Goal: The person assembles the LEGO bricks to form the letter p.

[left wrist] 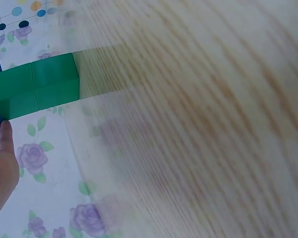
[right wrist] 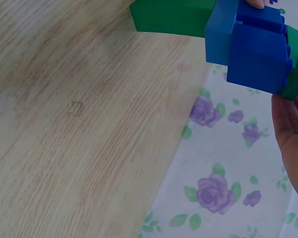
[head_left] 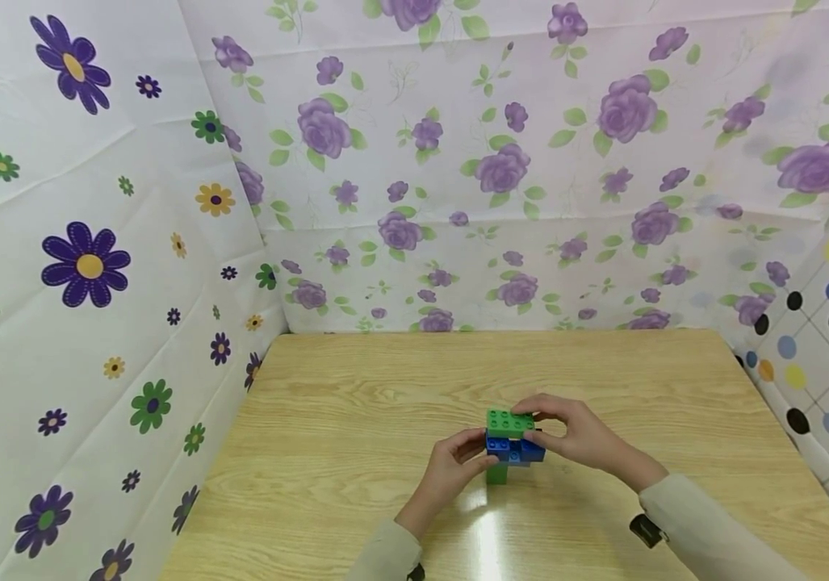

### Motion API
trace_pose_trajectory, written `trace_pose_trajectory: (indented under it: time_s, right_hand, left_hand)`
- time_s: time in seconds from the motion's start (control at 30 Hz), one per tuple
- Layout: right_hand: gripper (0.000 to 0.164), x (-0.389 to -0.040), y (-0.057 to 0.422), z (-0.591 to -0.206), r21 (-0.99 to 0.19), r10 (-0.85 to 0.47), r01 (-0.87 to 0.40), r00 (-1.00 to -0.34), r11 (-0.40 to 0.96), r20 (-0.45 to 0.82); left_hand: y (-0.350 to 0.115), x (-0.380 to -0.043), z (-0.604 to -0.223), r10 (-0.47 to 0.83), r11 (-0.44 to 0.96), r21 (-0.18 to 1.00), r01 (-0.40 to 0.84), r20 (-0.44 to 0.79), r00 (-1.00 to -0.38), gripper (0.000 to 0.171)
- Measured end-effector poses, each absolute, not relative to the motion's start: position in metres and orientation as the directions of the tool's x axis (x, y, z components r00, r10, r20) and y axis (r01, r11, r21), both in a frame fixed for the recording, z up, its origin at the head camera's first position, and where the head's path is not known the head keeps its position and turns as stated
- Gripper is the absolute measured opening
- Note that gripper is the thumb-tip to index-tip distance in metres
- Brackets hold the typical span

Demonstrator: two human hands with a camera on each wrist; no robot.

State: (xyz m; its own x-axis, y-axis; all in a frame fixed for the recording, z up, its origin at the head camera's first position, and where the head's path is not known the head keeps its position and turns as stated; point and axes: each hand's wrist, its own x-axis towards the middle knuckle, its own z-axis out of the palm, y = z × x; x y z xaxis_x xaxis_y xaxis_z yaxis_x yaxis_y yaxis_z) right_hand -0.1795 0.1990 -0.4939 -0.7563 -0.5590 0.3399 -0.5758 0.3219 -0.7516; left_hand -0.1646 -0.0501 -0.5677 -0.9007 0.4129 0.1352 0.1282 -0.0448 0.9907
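A small tower of toy building blocks stands on the wooden table in the head view. Its foot is two stacked green blocks (left wrist: pixel 54 82), best seen in the left wrist view. Above them comes a lighter blue block (right wrist: pixel 221 34), then dark blue blocks (right wrist: pixel 258 57) side by side. On top lies a studded green block (head_left: pixel 508 423), its right end pinched between thumb and fingers of my right hand (head_left: pixel 579 436). From the left, my left hand (head_left: pixel 450 470) pinches the blue layer. Whether the top block is fully pressed down is hard to tell.
The wooden table (head_left: pixel 356 403) meets a rose-patterned cloth (head_left: pixel 399 234) at the back. Flower-printed cloth (head_left: pixel 160 339) hangs on the left, dotted cloth (head_left: pixel 814 355) on the right. A dark wrist device (head_left: pixel 648 531) sits by the right sleeve.
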Motion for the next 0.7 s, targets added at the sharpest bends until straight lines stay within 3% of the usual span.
trace_pose_trajectory:
  time_s: [0.37,0.7]
  right_hand:
    - [0.034,-0.173,0.197,-0.492,-0.741,-0.569,-0.596,-0.740,0.310,0.357]
    - [0.033,-0.170,0.196,-0.492,-0.652,-0.602,-0.693,-0.672,0.307,0.431]
  left_hand:
    - [-0.050,-0.164,-0.563,0.411,-0.032,0.994,0.107,0.110,-0.905,0.042]
    - [-0.052,-0.154,-0.538,0.420,-0.018,0.993,0.121,0.117,-0.900,0.039]
